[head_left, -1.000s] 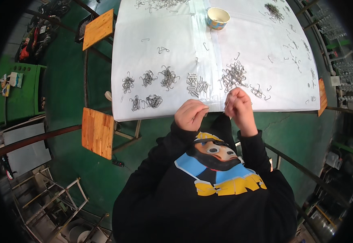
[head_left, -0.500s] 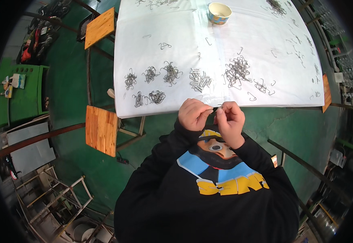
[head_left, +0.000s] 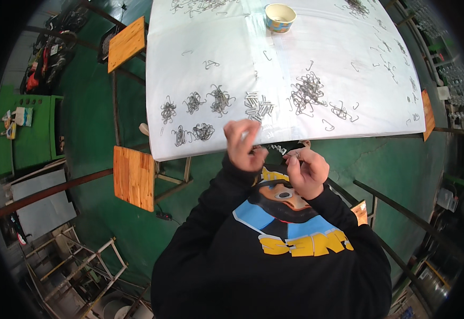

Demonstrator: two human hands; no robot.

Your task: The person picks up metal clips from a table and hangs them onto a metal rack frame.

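Note:
My left hand (head_left: 244, 146) is lifted at the table's near edge, blurred, its fingers apart and nothing visible in them. To its right, my right hand (head_left: 307, 169) is closed in a pinch on a small metal piece (head_left: 293, 155), too small to make out fully. Just beyond my hands, on the white-covered table (head_left: 210, 146), lies a pile of short silver cylindrical pieces (head_left: 259, 106). Bent wire hooks form a larger heap (head_left: 307, 93) on the right. Several smaller hook piles (head_left: 220, 99) sit on the left.
A patterned paper bowl (head_left: 280, 18) stands at the far side of the table. More hooks (head_left: 205, 5) are scattered along the far and right edges. Wooden stools (head_left: 134, 178) flank the table's left side, over a green floor. A green cabinet (head_left: 27, 130) is farther left.
My left hand has come away from the right, moving left with its fingers parting and blurring. My right hand has lowered slightly, keeping its pinch. The whole view has shifted a little.

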